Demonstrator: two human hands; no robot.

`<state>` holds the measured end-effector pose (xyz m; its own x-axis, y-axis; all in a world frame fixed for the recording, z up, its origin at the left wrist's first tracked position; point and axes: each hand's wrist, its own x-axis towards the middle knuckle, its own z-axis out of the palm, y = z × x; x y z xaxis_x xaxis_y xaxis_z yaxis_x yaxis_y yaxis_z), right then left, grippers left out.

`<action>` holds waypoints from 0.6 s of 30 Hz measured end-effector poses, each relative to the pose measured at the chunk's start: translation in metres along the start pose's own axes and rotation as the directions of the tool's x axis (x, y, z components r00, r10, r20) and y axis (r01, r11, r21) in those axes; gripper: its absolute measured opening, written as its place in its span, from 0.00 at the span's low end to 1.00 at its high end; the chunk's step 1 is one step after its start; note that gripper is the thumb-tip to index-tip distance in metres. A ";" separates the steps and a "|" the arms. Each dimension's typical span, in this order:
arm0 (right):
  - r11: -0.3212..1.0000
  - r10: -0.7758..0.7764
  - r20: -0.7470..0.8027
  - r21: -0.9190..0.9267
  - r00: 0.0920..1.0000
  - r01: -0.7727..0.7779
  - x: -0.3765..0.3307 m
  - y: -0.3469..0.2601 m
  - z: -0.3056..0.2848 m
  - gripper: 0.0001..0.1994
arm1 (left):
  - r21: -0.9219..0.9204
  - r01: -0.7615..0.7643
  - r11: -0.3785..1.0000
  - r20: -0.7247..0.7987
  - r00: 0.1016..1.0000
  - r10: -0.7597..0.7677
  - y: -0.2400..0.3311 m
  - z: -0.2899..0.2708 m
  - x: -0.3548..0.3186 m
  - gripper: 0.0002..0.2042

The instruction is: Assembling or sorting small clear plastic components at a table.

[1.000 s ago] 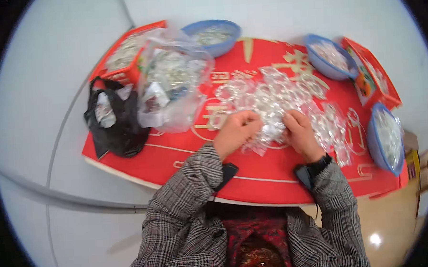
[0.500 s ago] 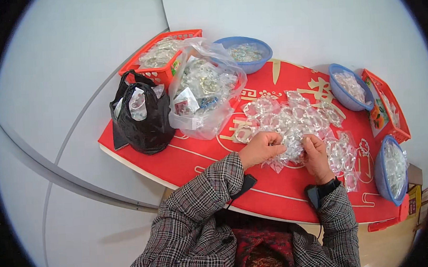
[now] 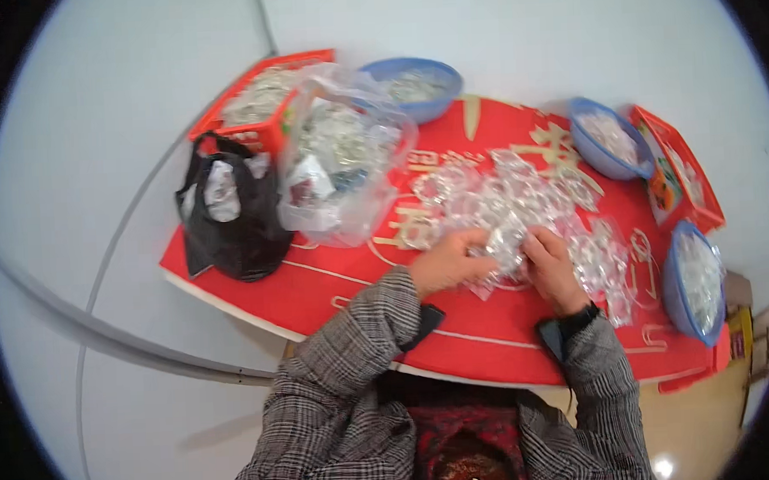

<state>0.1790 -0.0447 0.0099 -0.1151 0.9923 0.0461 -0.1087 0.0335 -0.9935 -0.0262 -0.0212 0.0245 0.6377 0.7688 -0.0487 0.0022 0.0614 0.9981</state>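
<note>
Between my two hands is a small clear plastic packet (image 3: 507, 245) with something shiny inside, perhaps a bracelet. My left hand (image 3: 450, 265) pinches its left side with thumb and fingers. On the right side my right hand (image 3: 552, 267) is closed on the same packet. Behind and around them, a spread of clear packets (image 3: 532, 191) with pale ring-shaped pieces lies on the red tablecloth (image 3: 483, 339). Motion blur hides the fine detail of the contents.
At the left stand a black plastic bag (image 3: 247, 242), a full clear bag (image 3: 323, 213) and a red basket (image 3: 268, 135). A blue basin (image 3: 435, 109) is at the back. On the right are two more blue basins (image 3: 608, 163) and another red basket (image 3: 701, 216).
The whole view has shifted, so the table and its things sit a little further left and higher. My hands stay over the pile, and the packet between them now shows more plainly.
</note>
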 end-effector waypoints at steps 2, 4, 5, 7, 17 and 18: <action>0.999 -0.022 0.031 -0.037 0.999 0.023 0.007 0.001 0.002 0.08 | -0.025 -0.015 1.000 -0.051 0.999 0.013 0.001 -0.005 0.000 0.11; 0.999 -0.005 -0.014 0.039 1.000 0.006 0.014 0.006 0.006 0.08 | 0.015 0.025 1.000 -0.093 0.995 -0.024 -0.004 -0.019 0.002 0.07; 0.999 0.013 -0.058 0.033 0.998 -0.011 0.013 0.007 0.004 0.08 | -0.001 0.040 0.999 -0.051 0.998 -0.040 -0.008 -0.020 0.005 0.07; 0.971 0.006 -0.002 0.240 1.000 -0.005 0.017 0.009 0.000 0.07 | -0.168 -0.073 0.983 -0.127 0.991 0.052 -0.016 -0.022 0.013 0.06; 0.945 -0.003 0.104 0.325 0.995 -0.031 0.009 0.009 -0.007 0.07 | -0.169 -0.215 0.962 -0.186 0.965 0.183 -0.023 -0.013 0.015 0.04; 0.946 -0.009 0.110 0.324 0.994 -0.028 0.009 0.009 -0.007 0.07 | -0.173 -0.202 0.964 -0.219 0.962 0.162 -0.020 -0.012 0.013 0.04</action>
<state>0.1837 -0.0351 0.0006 -0.2222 0.9728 0.0660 -0.4199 -0.0344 -0.9069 -0.0269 -0.0050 0.0039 0.4449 0.8892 0.1064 -0.2597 0.0144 0.9656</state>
